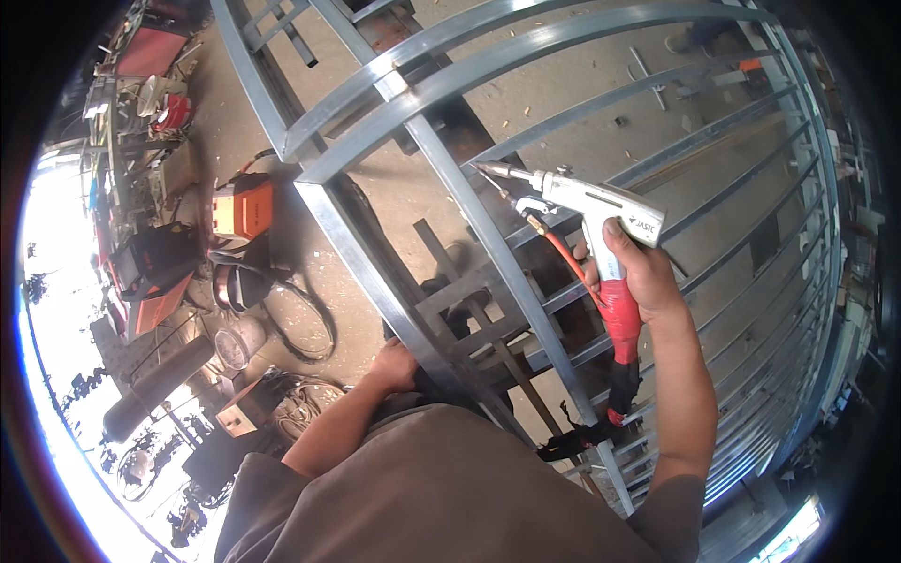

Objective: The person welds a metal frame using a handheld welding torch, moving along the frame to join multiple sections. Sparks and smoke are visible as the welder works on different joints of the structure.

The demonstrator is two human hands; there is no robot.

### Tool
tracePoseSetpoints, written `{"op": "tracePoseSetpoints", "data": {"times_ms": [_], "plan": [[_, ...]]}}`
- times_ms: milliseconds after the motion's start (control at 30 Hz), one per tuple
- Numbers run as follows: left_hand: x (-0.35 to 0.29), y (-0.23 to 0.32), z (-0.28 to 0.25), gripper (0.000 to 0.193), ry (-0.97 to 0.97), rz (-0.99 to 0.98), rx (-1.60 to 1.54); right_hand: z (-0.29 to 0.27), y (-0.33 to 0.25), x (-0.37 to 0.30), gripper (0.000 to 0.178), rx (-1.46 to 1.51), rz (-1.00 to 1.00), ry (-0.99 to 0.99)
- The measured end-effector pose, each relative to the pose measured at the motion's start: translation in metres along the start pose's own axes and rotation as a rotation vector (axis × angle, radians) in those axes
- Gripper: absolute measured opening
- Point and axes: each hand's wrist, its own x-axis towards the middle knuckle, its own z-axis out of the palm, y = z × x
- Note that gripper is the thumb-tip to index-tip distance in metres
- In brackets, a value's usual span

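My right hand [640, 267] is wrapped around the grip of a white welding gun [596, 205]. The gun's grip is bound with red tape, and a cable wrapped in black runs down from it. An orange hose [565, 251] leads to a thin feed tube beside the nozzle. The tip points left, close to where a bar meets the upright of a grey metal grille frame [511, 230]. Low on the left, my left hand [399, 366] rests beside the frame's outer square tube [361, 263]; its fingers are mostly hidden.
Orange-and-black machines [241, 211] stand on the floor to the left. Near them are a grey bucket [239, 342], a long gas cylinder [160, 389] and coiled cables [310, 403]. The grille's long parallel bars [732, 244] spread to the right. Metal scraps [648, 80] lie on the floor beyond.
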Motion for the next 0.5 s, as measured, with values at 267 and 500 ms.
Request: {"op": "tracePoseSetpoints", "data": {"times_ms": [267,500], "plan": [[0.003,-0.008,0.014,0.057,0.004,0.000,-0.043,0.012,-0.004,0.001,0.048,-0.001,0.053,0.047],[-0.025,-0.022,0.021,0.038,0.413,0.059,-0.131,0.016,-0.059,0.004,0.048,0.060,0.032,0.102]]}}
